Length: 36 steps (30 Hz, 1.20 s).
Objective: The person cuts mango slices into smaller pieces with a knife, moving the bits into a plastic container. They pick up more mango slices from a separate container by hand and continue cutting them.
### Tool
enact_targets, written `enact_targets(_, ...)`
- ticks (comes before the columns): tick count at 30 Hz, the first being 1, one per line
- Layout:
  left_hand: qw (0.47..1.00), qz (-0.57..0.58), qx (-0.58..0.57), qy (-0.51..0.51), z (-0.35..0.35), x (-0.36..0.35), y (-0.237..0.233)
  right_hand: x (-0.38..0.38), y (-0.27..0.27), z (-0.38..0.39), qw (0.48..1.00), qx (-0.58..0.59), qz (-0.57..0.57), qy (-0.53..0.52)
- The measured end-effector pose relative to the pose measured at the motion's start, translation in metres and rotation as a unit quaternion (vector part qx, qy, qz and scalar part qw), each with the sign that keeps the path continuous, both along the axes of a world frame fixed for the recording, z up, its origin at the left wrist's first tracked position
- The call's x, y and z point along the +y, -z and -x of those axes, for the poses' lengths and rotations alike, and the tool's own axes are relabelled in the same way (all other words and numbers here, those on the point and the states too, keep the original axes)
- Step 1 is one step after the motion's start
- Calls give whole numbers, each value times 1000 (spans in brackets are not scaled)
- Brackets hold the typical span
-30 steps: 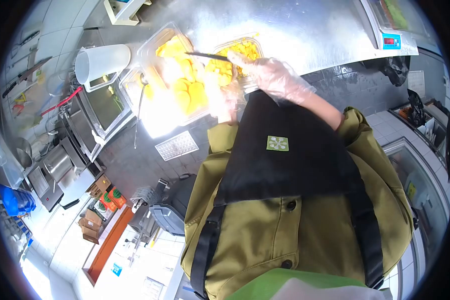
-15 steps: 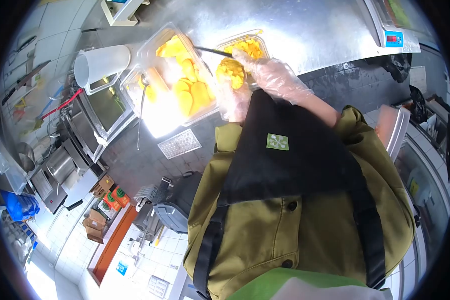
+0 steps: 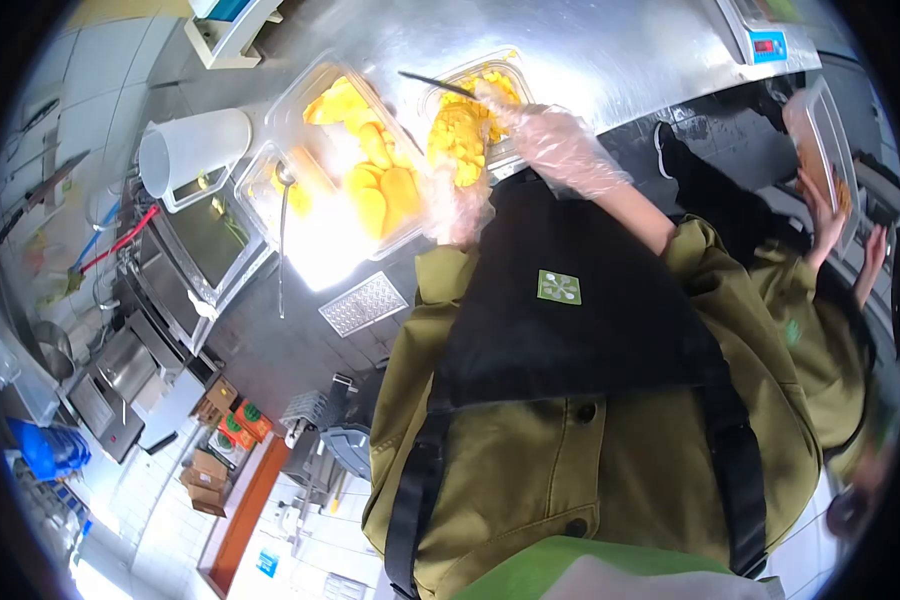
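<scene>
My right hand (image 3: pixel 560 150), in a clear plastic glove, grips a thin dark knife (image 3: pixel 432 84) whose blade points left. My left hand (image 3: pixel 455 207), gloved too, is closed around the underside of a cut yellow mango piece (image 3: pixel 458 142), its flesh split into chunks. This piece hangs over the near side of a small clear container (image 3: pixel 518 70) with more mango chunks in it. Left of my hands, a larger clear tub (image 3: pixel 406 140) holds peeled mango pieces (image 3: pixel 385 190). Glare washes out part of this tub.
A white plastic jug (image 3: pixel 195 150) and a long-handled spoon (image 3: pixel 283 220) are on the left. A scale (image 3: pixel 767 46) stands at the counter's (image 3: pixel 610 50) far right. Close on my right, a co-worker (image 3: pixel 810 330) holds a clear tub (image 3: pixel 815 140).
The mango piece in my left hand now looks opened into more chunks. The knife has shifted slightly up and away from it. A co-worker has come into view on the right.
</scene>
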<state>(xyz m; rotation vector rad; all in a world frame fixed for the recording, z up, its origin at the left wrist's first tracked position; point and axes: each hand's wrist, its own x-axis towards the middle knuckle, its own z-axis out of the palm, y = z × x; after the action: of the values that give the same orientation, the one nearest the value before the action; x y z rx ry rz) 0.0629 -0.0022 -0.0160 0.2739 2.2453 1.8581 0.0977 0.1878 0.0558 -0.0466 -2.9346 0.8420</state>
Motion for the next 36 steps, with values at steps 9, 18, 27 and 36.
enact_targets(9, 956, -85, -253, 124, 44, 0, -52, -25, -2, -40, 999, 35, 21, -11)
enact_targets(18, 976, 138, 8, 169, 38, -3, -44, -42, -7, -30, 976, -109, -164, 90)
enact_targets(27, 961, 9, -224, 161, 43, -13, -51, -32, 0, -23, 987, -84, -115, 80)
enact_targets(36, 965, 102, 170, 171, 45, -13, 7, -20, 18, -18, 990, -32, -128, 57)
